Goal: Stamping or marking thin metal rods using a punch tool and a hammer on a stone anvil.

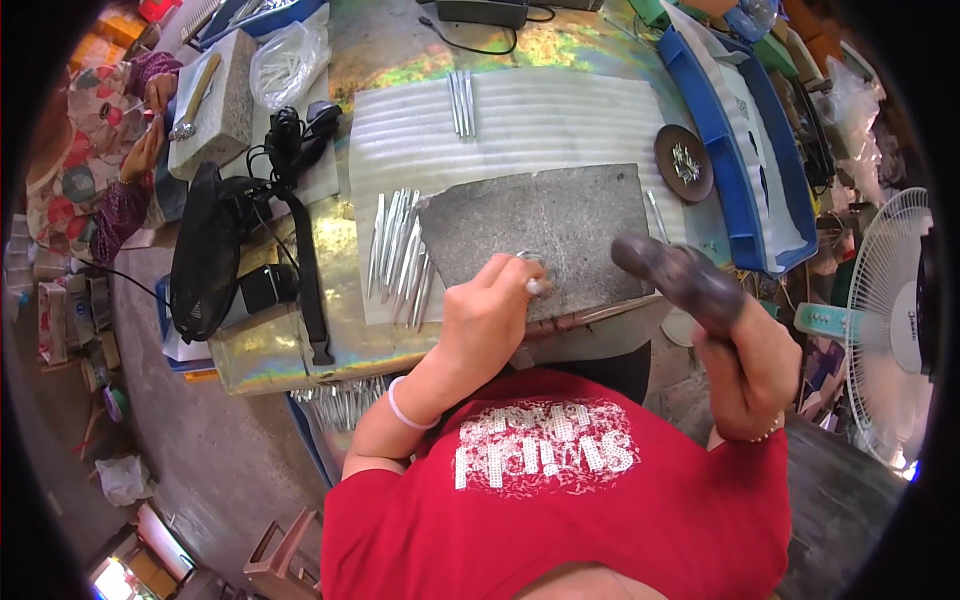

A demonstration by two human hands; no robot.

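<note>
Pinching a small shiny silver metal piece flat on the grey stone slab, the left hand is gripping its near end since it's probably light, stiff and slippery, while the right hand is wrapping fingers around a dark worn hammer.

A stone slab lies at the near edge of the worktable; metal rods lie left of it, a round dish to its right.
</note>
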